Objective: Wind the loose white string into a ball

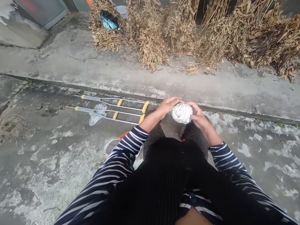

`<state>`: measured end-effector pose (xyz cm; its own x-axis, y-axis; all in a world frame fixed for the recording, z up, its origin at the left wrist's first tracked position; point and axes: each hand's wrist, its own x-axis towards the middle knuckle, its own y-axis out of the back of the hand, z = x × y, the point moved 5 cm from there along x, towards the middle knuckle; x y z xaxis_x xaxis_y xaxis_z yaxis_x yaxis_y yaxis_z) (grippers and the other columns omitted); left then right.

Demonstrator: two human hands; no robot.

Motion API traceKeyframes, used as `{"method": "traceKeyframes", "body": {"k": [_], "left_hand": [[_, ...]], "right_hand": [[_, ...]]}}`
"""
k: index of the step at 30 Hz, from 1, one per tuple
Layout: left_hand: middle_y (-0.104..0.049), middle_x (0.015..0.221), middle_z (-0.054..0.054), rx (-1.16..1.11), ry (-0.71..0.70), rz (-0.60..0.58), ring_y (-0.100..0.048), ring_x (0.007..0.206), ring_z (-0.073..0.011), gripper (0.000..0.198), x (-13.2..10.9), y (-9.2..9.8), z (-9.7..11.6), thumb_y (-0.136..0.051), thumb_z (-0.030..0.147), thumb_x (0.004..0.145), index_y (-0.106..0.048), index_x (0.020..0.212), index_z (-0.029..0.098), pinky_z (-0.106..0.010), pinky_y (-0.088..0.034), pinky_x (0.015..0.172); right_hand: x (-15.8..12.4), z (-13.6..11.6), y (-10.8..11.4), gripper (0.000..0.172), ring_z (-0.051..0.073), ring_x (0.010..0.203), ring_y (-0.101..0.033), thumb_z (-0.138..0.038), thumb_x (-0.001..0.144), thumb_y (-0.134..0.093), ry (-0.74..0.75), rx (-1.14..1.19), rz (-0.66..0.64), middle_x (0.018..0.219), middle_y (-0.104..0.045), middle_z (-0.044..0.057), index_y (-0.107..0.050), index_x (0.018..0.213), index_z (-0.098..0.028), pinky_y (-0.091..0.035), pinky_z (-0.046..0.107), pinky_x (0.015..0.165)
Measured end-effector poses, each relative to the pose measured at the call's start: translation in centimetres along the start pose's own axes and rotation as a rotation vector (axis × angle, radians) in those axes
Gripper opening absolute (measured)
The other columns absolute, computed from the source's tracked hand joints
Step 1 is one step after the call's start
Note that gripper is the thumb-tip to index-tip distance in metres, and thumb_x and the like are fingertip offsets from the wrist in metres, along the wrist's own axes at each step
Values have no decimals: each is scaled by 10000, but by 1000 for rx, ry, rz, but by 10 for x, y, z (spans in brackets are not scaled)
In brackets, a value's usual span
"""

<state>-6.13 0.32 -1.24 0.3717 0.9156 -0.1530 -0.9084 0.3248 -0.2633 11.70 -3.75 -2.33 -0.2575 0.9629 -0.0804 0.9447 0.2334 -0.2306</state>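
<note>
A round ball of white yarn (182, 113), wound in broad strands with thin dark lines between them, is held up over my knees. My right hand (198, 116) grips its right side, thumb on the near face and fingers curled around the far side. At the upper left of the ball, my left hand (169, 105) has its fingers bent and pressed together against the winding. Whether a loose strand lies between those fingertips is too small to make out.
Two metal crutches (112, 109) with yellow pads lie on the concrete to the left, beside a clear plastic bag (97, 114). An orange-edged grey object (111, 146) is near my left arm. Dried plant bundles (152, 40) and a blue cloth (109, 22) line the raised ledge (112, 75).
</note>
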Motion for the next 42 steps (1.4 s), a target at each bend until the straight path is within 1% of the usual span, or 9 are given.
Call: {"method": "traceKeyframes", "body": {"k": [5,9,15,19,24,29,33,37,42], "left_hand": [[-722,1361,-145,190,-62,-40,-633,1303,-304,706,-10,3,-8,-684,722,878,-730,1300,158,-399,-454,1126],[-655,1476,-129,168,-32,-78,-548,1419,-336,782,-10,-1,-9,-665,783,852,-701,1370,198,-425,-392,1200],[-590,1532,-135,28,184,-76,-579,1360,-353,966,-12,-6,-19,-931,601,663,-588,1498,258,-404,-538,1023],[-676,1409,-146,-137,226,-23,-690,1187,-293,815,-9,-11,-33,-900,543,723,-639,1425,221,-329,-594,872],[-693,1400,-189,-369,250,34,-761,1008,-295,727,-8,-18,-42,-695,637,885,-601,1449,189,-320,-628,673],[-698,1382,-202,-505,233,86,-773,1027,-309,739,-20,-23,-37,-418,692,1011,-513,1546,191,-257,-569,552],[-707,1350,-214,-526,258,74,-779,999,-315,743,-38,-22,-36,-365,683,1030,-478,1574,190,-260,-542,522],[-730,1290,-205,-517,275,81,-776,921,-286,692,-57,-15,-34,-358,632,1048,-478,1562,185,-268,-542,521],[-743,1261,-189,-515,222,59,-768,919,-265,654,-79,-7,-33,-344,608,1057,-495,1533,186,-259,-543,535]], "right_hand": [[5,3,-4,635,229,1091,-540,-243,517,-913,33,90,28,1102,-619,20,-661,1100,-261,-450,312,967],[12,4,-2,650,236,1112,-553,-268,528,-934,84,94,54,1126,-631,25,-652,1114,-257,-456,321,979],[13,3,4,718,264,1184,-589,-388,643,-922,118,-75,7,1292,-628,61,-609,1277,-259,-484,381,1047],[10,-6,12,723,300,1281,-577,-535,750,-866,106,-258,-25,1438,-595,88,-613,1370,-263,-494,443,1115],[10,-13,45,718,297,1254,-580,-642,838,-778,85,-313,73,1479,-560,115,-604,1448,-305,-634,386,837],[-1,31,70,664,278,1214,-627,-530,681,-931,-213,-16,205,1333,-648,95,-696,1249,-279,-689,389,826],[-12,60,51,591,241,1143,-689,-534,731,-897,-337,105,159,1287,-697,89,-688,1215,-269,-705,415,827],[-18,59,15,585,227,1038,-741,-610,794,-828,-368,191,44,1198,-744,90,-686,1244,-263,-709,449,790],[-31,39,-16,607,132,701,-671,-598,596,-971,-332,118,16,832,-715,41,-767,1000,-193,-676,300,615]]}}
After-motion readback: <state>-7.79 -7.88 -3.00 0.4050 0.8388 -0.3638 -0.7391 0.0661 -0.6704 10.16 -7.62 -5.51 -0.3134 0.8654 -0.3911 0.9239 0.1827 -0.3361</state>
